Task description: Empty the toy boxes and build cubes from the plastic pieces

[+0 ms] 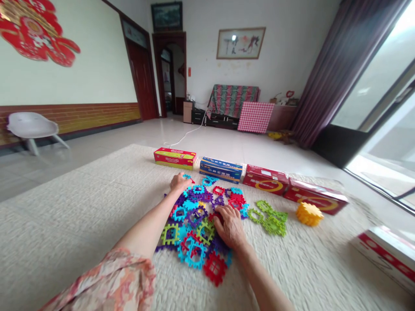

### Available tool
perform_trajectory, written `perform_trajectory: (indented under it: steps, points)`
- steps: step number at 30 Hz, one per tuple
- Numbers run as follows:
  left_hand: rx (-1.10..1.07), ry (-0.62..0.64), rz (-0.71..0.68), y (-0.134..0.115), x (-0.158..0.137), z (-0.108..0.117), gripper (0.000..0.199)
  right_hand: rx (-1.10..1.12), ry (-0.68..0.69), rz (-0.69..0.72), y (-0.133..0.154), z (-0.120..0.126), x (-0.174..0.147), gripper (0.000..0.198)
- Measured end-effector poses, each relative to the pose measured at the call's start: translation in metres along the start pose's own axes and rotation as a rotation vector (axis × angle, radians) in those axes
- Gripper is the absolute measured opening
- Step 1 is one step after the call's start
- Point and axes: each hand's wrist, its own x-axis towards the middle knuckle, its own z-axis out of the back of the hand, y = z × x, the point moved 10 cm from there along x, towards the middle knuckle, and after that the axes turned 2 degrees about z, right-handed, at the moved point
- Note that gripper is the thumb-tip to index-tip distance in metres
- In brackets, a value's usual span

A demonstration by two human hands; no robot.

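Note:
Colourful plastic interlocking building pieces (pixel 196 255) lie in a loose pile on the pale mat, in light blue, purple, red, green and a little yellow. At the pile's far left edge is my left hand (pixel 180 182), its fingers bent together beside a light blue piece (pixel 186 176); what they hold is hidden. Over the right side of the pile, my right hand (pixel 231 224) is palm down, with thumb and fingers curled round a red piece (pixel 212 217), mostly covered. Another red piece (pixel 215 268) with a window pattern lies at the near edge.
Green pieces (pixel 270 218) lie spread right of the pile. Farther right stands a stack of yellow pieces (pixel 309 214). A red-yellow box (pixel 175 159), a blue box (pixel 221 169) and two dark red boxes (pixel 266 179) line the back. A white-red box (pixel 389 255) sits at right.

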Motion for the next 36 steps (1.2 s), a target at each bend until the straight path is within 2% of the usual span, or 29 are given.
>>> perform_trajectory:
  steps: [3,10,15,20,25,29,33,36]
  points:
    - [-0.197,-0.052,-0.008,-0.002,-0.006,0.019,0.045,-0.014,0.0,-0.001,0.001,0.001,-0.001,0.022]
    - [-0.328,-0.058,-0.142,-0.032,-0.042,0.041,0.032,-0.006,-0.004,0.016,0.003,0.003,0.001,0.02]
    - [-0.412,0.0,-0.238,-0.059,-0.089,0.031,0.027,0.037,-0.17,-0.029,0.001,0.015,-0.006,0.022]
    - [-0.355,0.038,-0.409,-0.107,-0.14,0.005,0.019,0.143,-0.307,-0.134,-0.002,0.03,-0.02,0.025]
    - [-0.369,0.117,-0.448,-0.145,-0.177,-0.033,0.022,0.318,-0.444,-0.32,-0.034,0.052,-0.047,0.03]
    - [-0.345,0.128,-0.507,-0.16,-0.192,-0.055,0.035,0.287,-0.457,-0.437,-0.072,0.071,-0.064,0.038]
    - [-0.219,0.068,-0.596,-0.156,-0.186,-0.055,0.035,0.177,-0.461,-0.55,-0.116,0.096,-0.073,0.043]
    - [-0.124,0.039,-0.582,-0.137,-0.168,-0.045,0.03,0.059,-0.526,-0.568,-0.131,0.115,-0.083,0.045]
